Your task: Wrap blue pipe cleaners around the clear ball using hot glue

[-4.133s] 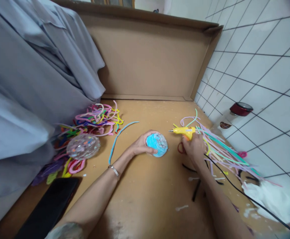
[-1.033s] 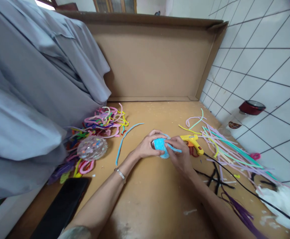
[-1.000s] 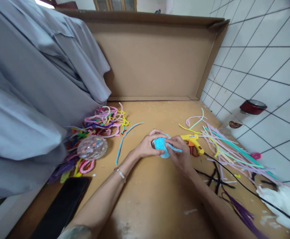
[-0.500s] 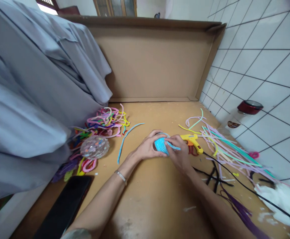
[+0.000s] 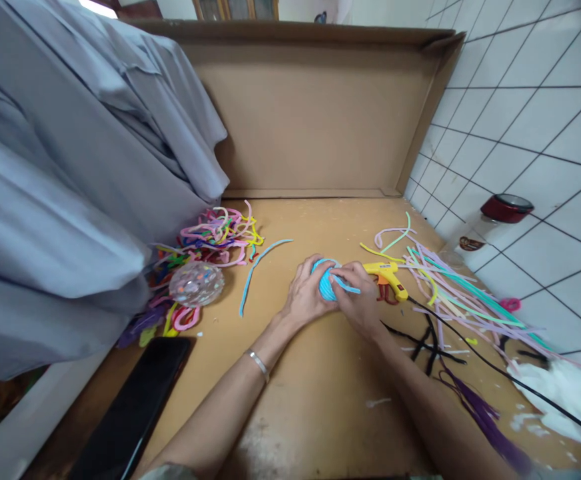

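Note:
Near the middle of the table, my left hand (image 5: 306, 292) is wrapped round a ball of blue pipe cleaner coils (image 5: 326, 285). From the right, my right hand (image 5: 359, 301) pinches a blue strand against the ball, and its loose end (image 5: 350, 289) sticks out past the fingers. A yellow glue gun (image 5: 389, 277) lies just beyond the right hand. To the left, a single curved blue pipe cleaner (image 5: 255, 267) rests on the table.
Tangled coloured pipe cleaners (image 5: 220, 233), a clear dish (image 5: 196, 283) and a black phone (image 5: 133, 407) are at left. Straight pipe cleaners (image 5: 463, 287), black pieces (image 5: 429, 347), a purple tassel (image 5: 475, 400) and white fluff (image 5: 565, 400) lie right. Cardboard (image 5: 315, 120) stands behind.
My left hand has shifted round the ball, its back now turned more upward and covering the ball's left side. The view has tilted slightly. The right hand still pinches the strand.

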Demonstrator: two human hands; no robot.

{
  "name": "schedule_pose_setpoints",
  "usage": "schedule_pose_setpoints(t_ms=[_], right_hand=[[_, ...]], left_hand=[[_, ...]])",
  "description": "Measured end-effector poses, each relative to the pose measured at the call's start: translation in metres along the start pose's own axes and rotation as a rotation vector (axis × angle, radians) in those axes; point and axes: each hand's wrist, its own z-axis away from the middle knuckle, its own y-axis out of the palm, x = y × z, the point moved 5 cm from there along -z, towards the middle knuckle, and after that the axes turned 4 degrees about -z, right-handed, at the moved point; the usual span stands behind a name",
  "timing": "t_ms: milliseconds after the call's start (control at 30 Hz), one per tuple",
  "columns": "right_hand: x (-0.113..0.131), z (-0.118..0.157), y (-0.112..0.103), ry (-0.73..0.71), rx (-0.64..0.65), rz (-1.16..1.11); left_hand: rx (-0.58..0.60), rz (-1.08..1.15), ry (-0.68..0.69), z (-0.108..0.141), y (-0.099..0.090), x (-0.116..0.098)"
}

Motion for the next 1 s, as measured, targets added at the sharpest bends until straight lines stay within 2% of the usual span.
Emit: schedule_pose_setpoints(t_ms=[133,267,500,733,1000], right_hand=[[0.002,0.002,0.002,-0.034,0.029,0.0],[0.008,0.005,0.004,-0.075,0.027,0.034],[0.02,0.007,-0.002,-0.074,-0.116,0.012],[0.012,0.006,0.001,0.0,-0.08,-0.106],[0.01,0.005,0.003,-0.031,-0.056,-0.111]], left_hand=[[-0.102,0.006,0.011,0.005,0.005,0.0],[-0.142,0.047,0.027,0.006,0.004,0.003],[-0.096,0.202,0.01,0.006,-0.005,0.008],[-0.079,0.298,-0.018,0.004,-0.007,0.016],[-0.076,0.319,0.048,0.001,-0.005,0.023]])
